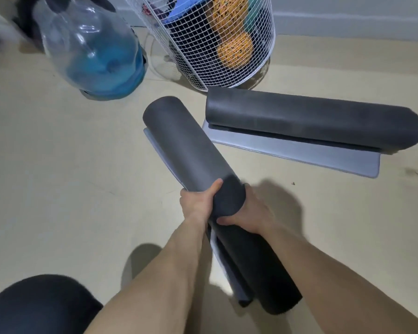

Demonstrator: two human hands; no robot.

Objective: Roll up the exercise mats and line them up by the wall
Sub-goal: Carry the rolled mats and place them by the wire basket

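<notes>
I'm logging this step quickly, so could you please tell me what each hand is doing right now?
Left hand: closed on the rolled mat.
Right hand: closed on the same mat, on its other side.

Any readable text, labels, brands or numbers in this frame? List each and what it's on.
None readable.
Held dark grey rolled foam mat: plain, no print visible.
Second dark grey rolled mat on the floor: plain.
White wire mesh basket: no tag visible; the orange speckled roller inside carries only a pattern.
Clear plastic water jug with blue base: blurred, no label discernible.
</notes>
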